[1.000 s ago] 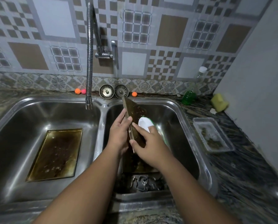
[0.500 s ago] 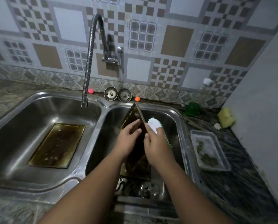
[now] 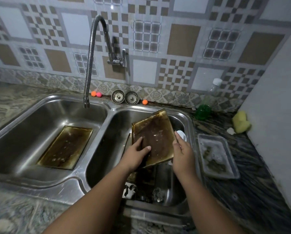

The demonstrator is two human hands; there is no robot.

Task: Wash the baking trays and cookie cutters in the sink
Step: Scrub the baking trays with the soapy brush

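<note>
**Item: baking tray, soiled, held over the right basin**

Location: the baking tray (image 3: 154, 139) is held tilted above the right basin of the double sink (image 3: 111, 110), face toward the camera, clear of the basin floor. A second tray (image 3: 65, 147) lies flat in the left basin at 9 o'clock of it. Cookie cutters (image 3: 129, 191) lie on the right basin floor at 6 o'clock. The edge of what may be a third tray shows beneath the held one.

Grip: the left hand (image 3: 134, 154) grips the lower-left corner, fingers curled onto the browned face. The right hand (image 3: 182, 149) is set against the right edge, closed round a white scrubbing pad (image 3: 181, 134) that shows past its fingertips.

Handling, judged: thin rigid metal, light, not fragile. The baked-on brown film and the wet patches suggest a greasy, slippery surface, so hold it by the raised rim or a corner rather than the flat. It would clatter onto the cutters if dropped.

Nearby: the faucet (image 3: 90, 65) at 11 o'clock with its spout over the left basin, and a plastic container (image 3: 215, 156) on the counter at 3 o'clock
</note>
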